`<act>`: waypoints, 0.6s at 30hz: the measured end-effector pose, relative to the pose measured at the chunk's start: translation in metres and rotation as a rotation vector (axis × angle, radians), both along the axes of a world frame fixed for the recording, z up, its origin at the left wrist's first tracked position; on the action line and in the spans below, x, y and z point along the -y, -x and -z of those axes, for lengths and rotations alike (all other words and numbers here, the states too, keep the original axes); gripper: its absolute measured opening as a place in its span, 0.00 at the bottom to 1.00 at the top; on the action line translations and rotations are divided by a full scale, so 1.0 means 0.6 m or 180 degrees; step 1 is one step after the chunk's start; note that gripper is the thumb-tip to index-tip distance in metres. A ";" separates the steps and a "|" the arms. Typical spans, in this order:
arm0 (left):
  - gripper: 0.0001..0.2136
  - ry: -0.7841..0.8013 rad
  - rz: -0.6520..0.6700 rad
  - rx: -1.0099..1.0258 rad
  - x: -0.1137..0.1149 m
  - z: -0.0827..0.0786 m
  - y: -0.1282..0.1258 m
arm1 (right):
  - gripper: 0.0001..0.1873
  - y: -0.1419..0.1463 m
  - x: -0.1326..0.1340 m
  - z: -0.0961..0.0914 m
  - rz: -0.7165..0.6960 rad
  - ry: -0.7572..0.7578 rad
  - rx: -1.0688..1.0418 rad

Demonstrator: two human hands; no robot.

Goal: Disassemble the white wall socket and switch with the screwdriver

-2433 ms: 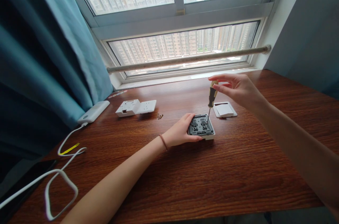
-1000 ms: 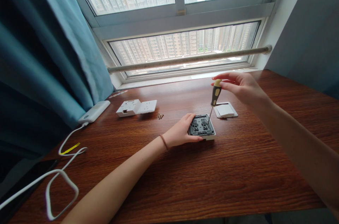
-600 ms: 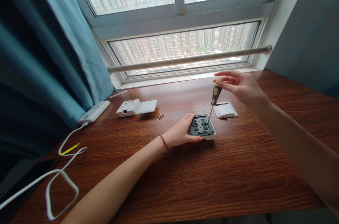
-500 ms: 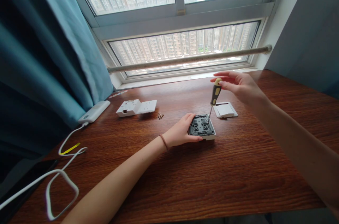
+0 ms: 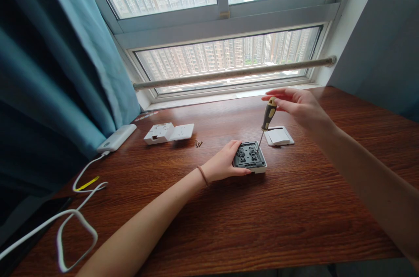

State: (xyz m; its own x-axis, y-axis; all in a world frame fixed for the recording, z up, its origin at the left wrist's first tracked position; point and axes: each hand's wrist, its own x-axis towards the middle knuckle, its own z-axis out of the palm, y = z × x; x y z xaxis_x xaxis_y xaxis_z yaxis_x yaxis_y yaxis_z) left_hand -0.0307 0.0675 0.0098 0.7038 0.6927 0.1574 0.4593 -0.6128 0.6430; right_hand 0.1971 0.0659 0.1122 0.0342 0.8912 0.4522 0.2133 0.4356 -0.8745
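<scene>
A wall switch module [image 5: 249, 157] with a dark grey inner face and white base lies on the wooden table [image 5: 262, 216]. My left hand [image 5: 222, 164] grips its left side, thumb along the front edge. My right hand [image 5: 299, 106] pinches the top of a black-and-yellow screwdriver [image 5: 267, 119], which stands slightly tilted with its tip in the module's right part.
A white cover plate [image 5: 278, 136] lies just right of the module. Small screws [image 5: 197, 143] and a white socket box with its plate [image 5: 168, 132] sit to the left. A white power bank [image 5: 116, 137] with a looping cable [image 5: 77, 220] is at far left, by the blue curtain [image 5: 65, 63].
My right fingers have shifted around the screwdriver's top and the handle has leaned a little to the right. My left hand and the module have stayed where they were.
</scene>
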 end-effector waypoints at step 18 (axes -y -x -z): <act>0.39 -0.0037 0.0024 -0.0087 0.000 -0.002 0.000 | 0.12 -0.001 0.002 -0.001 -0.0255 0.0047 -0.0007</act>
